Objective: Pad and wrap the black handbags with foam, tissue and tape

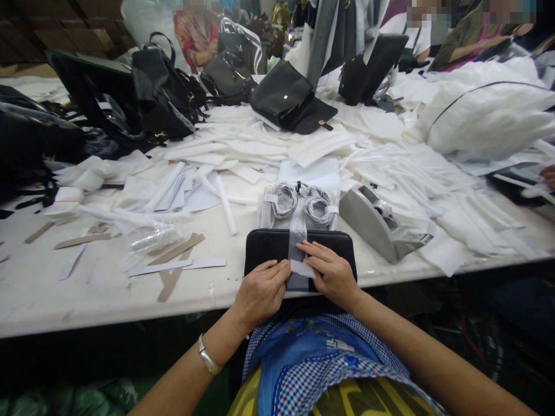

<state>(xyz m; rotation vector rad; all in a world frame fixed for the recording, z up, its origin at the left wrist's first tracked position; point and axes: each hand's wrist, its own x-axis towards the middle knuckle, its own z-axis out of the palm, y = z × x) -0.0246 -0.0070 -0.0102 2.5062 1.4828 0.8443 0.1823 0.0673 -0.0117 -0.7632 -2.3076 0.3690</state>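
Note:
A flat black bag [269, 248] lies at the table's near edge, its wrapped metal ring handles [301, 205] pointing away from me. A strip of clear film and white paper [299, 254] runs down its middle. My left hand [260, 292] rests on the bag's near left side, fingers curled and pressing the strip's lower end. My right hand [332, 271] lies flat over the strip from the right, fingers extended on the white paper.
A grey tape dispenser [379, 222] stands just right of the bag. White paper strips [243, 156] and brown card strips [173, 254] litter the white table [108, 294]. Black handbags [160, 86] are heaped at the far left and back; a white stuffed cover [485, 110] sits far right. Other people sit across.

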